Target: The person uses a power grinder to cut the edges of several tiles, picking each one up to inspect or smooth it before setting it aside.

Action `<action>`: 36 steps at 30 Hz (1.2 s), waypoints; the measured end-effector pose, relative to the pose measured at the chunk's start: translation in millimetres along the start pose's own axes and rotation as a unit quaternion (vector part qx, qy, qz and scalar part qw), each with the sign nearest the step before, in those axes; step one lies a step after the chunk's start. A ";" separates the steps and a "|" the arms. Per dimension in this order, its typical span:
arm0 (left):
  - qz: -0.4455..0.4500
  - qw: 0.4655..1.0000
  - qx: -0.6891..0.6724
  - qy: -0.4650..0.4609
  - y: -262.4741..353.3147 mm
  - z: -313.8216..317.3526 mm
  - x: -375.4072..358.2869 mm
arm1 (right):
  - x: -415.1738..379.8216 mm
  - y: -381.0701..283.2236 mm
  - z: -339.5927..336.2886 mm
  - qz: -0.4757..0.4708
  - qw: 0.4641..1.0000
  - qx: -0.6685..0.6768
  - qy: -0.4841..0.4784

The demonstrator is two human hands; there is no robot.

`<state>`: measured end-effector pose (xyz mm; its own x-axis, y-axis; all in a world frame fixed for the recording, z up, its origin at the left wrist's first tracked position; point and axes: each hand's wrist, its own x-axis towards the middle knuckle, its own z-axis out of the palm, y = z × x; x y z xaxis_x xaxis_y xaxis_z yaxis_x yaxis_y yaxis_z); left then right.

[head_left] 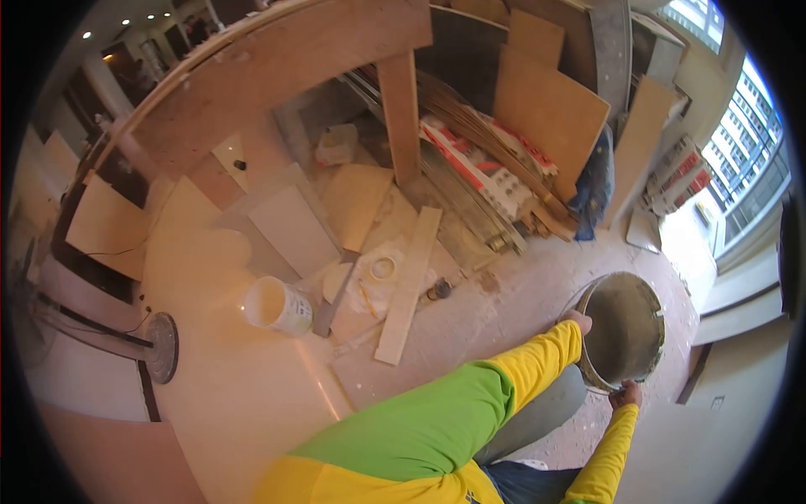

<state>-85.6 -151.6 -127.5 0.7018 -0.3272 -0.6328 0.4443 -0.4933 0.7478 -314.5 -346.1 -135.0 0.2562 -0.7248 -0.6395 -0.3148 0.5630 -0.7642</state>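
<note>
A wide bucket (623,332), its inside coated with grey residue, is tipped so that its mouth faces me. My left hand (578,321), in a yellow and green sleeve, is closed on the left side of its rim. Nearer to me, my right hand (625,393) grips the lower edge of the same rim. Behind my left arm shows a grey-trousered knee (550,407).
On the floor to the left are a white bucket (279,307), a long pale board (409,286) and a tape roll (383,269). A wooden workbench (285,59) stands beyond. Plywood sheets (550,118) lean at the back, and a fan base (161,348) is far left.
</note>
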 end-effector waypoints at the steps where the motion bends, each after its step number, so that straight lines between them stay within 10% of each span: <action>1: 0.005 1.000 0.001 0.016 1.8 -13.4 -1.6 | -5.5 -0.8 10.6 -0.001 1.000 0.004 -0.016; 8: -0.004 0.998 0.029 0.054 -29.8 -96.3 13.5 | -13.0 18.6 74.9 0.000 0.991 -0.013 -0.130; 12: 0.078 0.988 0.120 0.062 -50.6 -168.0 -1.0 | 131.7 105.5 112.6 -0.287 0.902 -0.208 -0.246; 15: 0.138 0.951 0.277 0.020 -83.6 -202.0 36.0 | 12.0 90.6 161.9 -0.262 0.917 -0.157 -0.257; 16: 0.101 0.976 0.180 0.070 -85.2 -218.1 10.3 | -69.8 56.9 182.3 -0.084 0.975 -0.097 -0.184; 18: 0.064 0.987 0.081 0.125 -88.1 -252.3 -23.8 | -97.3 56.5 210.6 -0.086 0.971 -0.129 -0.184; 34: -0.025 0.974 -0.030 0.221 -110.4 -310.9 -47.7 | -102.6 51.2 258.1 -0.081 0.909 -0.264 -0.314; 36: -0.039 0.909 -0.063 0.410 -98.8 -294.5 -52.2 | -83.9 44.3 253.3 -0.100 0.898 -0.289 -0.316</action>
<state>-2.2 151.7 -109.2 0.8213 0.4417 -0.3611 0.5350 -0.3763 0.7564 -118.5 -159.8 -136.5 0.7707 -0.3157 -0.5534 -0.5795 0.0137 -0.8149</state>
